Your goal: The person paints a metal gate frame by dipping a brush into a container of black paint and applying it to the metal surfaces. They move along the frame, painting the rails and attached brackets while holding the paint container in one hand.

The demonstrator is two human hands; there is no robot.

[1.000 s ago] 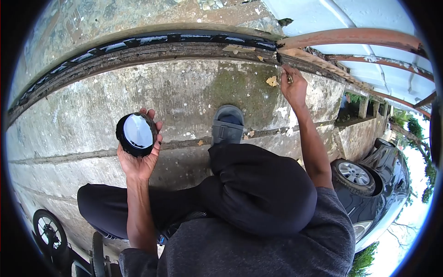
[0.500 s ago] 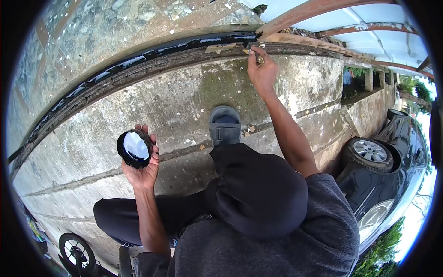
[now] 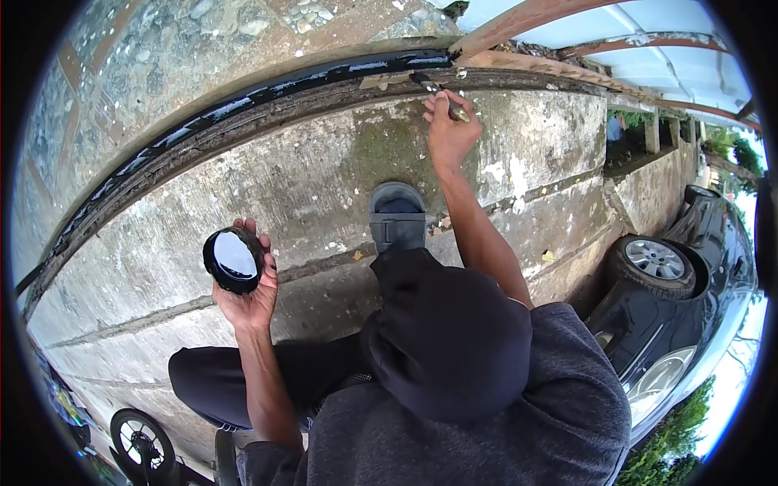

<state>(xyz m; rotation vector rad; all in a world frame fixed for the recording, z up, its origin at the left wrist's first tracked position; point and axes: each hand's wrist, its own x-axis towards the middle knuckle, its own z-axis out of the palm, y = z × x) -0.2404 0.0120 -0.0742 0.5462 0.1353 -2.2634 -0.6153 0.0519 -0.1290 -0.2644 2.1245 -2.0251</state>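
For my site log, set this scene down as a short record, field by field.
Left hand: holds a round black container, glossy surface inside
Right hand: holds a small brush, dark tip pointing away from the body
Nearest the brush: long glossy black strip; contact unclear
Ground: stained concrete with seams
Foot: one grey sandal
Right side: dark car
Lower left: spoked wheel
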